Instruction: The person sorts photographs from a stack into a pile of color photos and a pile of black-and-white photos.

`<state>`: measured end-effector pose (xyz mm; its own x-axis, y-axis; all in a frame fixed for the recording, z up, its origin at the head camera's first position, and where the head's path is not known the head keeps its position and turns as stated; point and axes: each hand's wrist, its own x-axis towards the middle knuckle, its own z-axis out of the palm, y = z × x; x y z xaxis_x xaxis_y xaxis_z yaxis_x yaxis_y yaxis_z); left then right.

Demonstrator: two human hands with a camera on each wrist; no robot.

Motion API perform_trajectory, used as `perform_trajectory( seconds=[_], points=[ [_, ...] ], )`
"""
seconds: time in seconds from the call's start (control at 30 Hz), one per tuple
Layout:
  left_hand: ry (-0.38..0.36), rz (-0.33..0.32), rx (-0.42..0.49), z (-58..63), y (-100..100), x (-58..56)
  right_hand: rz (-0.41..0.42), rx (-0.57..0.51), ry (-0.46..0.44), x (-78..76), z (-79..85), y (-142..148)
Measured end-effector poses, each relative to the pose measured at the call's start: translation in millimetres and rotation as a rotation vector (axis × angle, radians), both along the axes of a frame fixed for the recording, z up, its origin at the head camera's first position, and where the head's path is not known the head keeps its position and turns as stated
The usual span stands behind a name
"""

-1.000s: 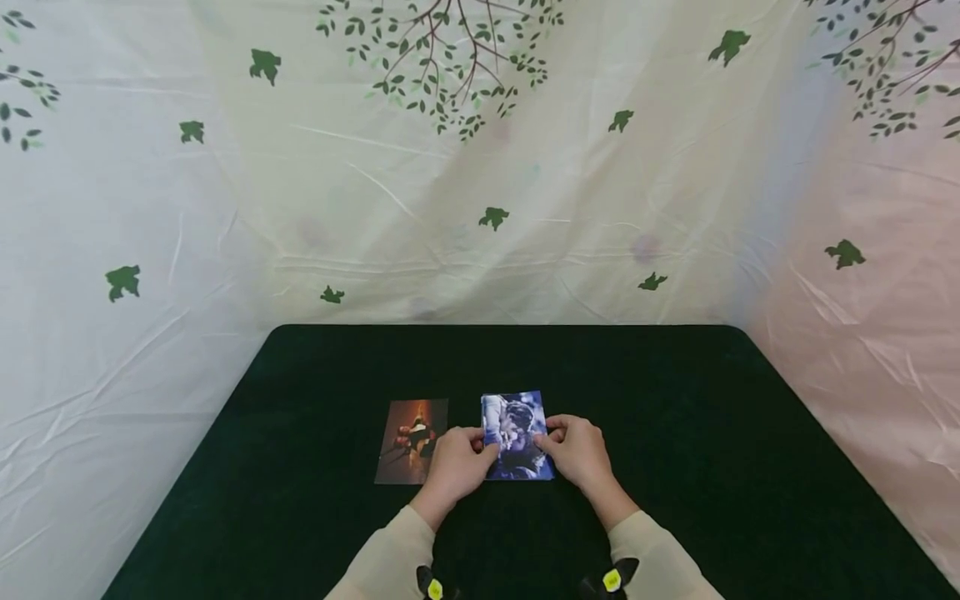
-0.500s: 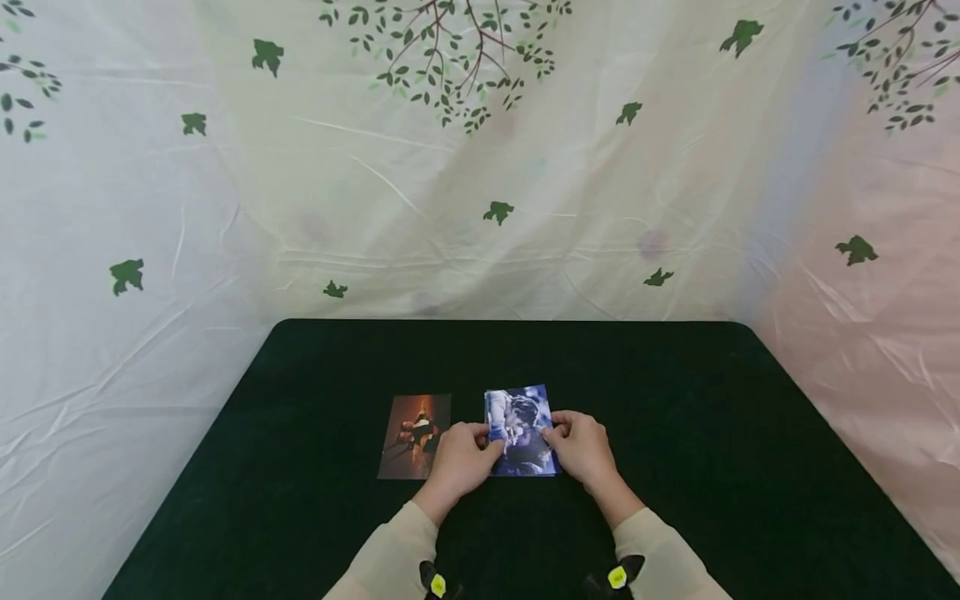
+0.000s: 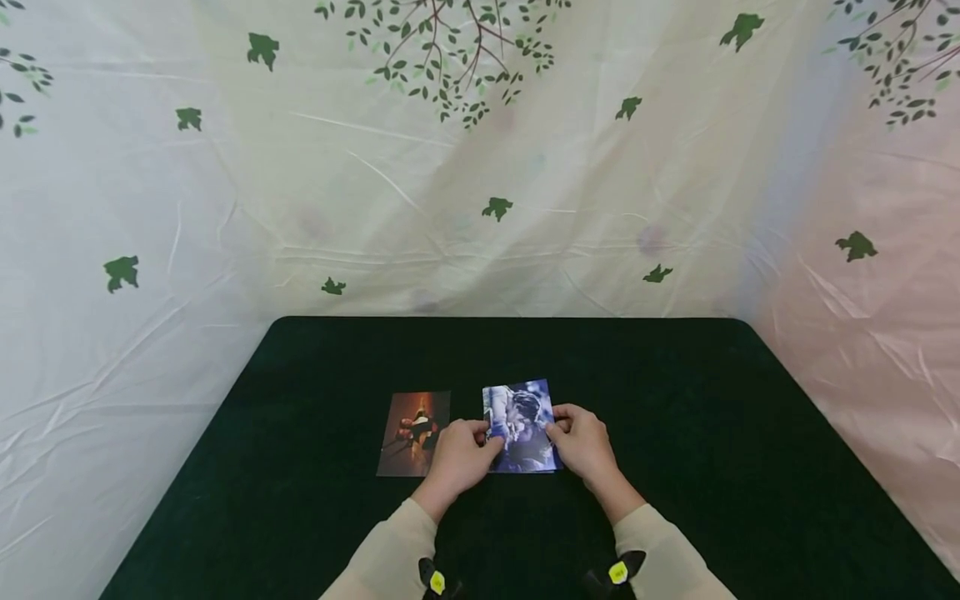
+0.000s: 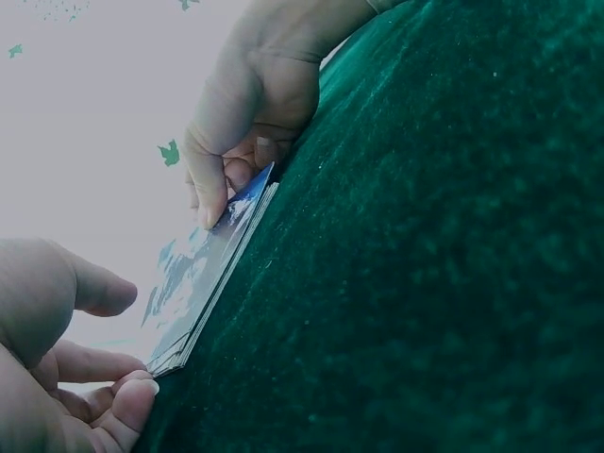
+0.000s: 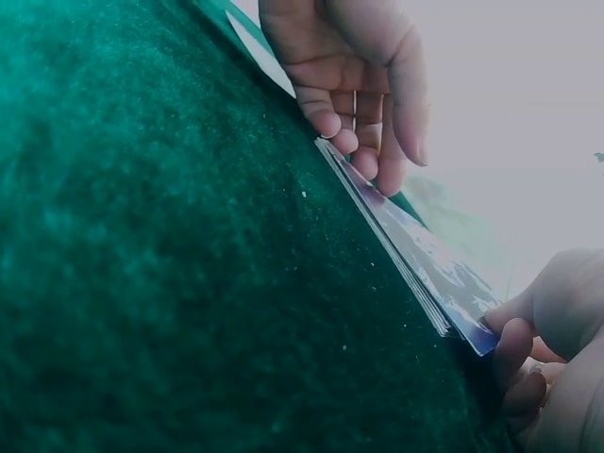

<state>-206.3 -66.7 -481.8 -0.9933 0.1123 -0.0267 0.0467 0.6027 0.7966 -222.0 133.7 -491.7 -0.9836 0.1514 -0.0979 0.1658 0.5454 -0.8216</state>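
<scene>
A stack of glossy picture cards [image 4: 179,354] lies on the dark green cloth, its edges slightly uneven. The top card [image 3: 519,421], printed with a blue-white astronaut figure, is lifted at its right side. My right hand [image 3: 587,446] pinches that side between thumb and fingers. On the left edge of the stack rest the fingertips of my left hand [image 3: 462,454]; its thumb stands apart from the fingers in the left wrist view. A separate orange-brown card [image 3: 408,433] lies flat on the cloth beside my left hand, which covers part of its right edge.
The green cloth-covered table [image 3: 675,400] stretches out around the cards, with rounded far corners. Behind and beside it hangs a pale curtain [image 3: 412,208] printed with leaves and birds.
The top card has turned slightly and shifted off the stack beneath, with my right hand still holding its right side. The head view has tilted a little. The orange-brown card has stayed put.
</scene>
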Motion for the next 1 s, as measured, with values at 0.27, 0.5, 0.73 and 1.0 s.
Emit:
perform_trajectory(
  seconds=[0.27, 0.5, 0.73, 1.0],
  points=[
    [0.033, -0.002, -0.017, 0.0, 0.0, -0.7, -0.021, 0.048, 0.018, -0.5, -0.1, 0.9],
    [0.015, -0.005, 0.008, 1.5, -1.0, -1.1, -0.081, -0.023, 0.028, -1.7, 2.1, 0.9],
    [0.064, 0.02, 0.0, 1.7, -0.3, -0.7, -0.118, -0.169, 0.032, -2.8, 5.0, 2.3],
    [0.082, 0.084, 0.086, 1.9, 1.3, -2.9, -0.098, -0.35, -0.038, -1.6, 10.4, 5.1]
  ],
)
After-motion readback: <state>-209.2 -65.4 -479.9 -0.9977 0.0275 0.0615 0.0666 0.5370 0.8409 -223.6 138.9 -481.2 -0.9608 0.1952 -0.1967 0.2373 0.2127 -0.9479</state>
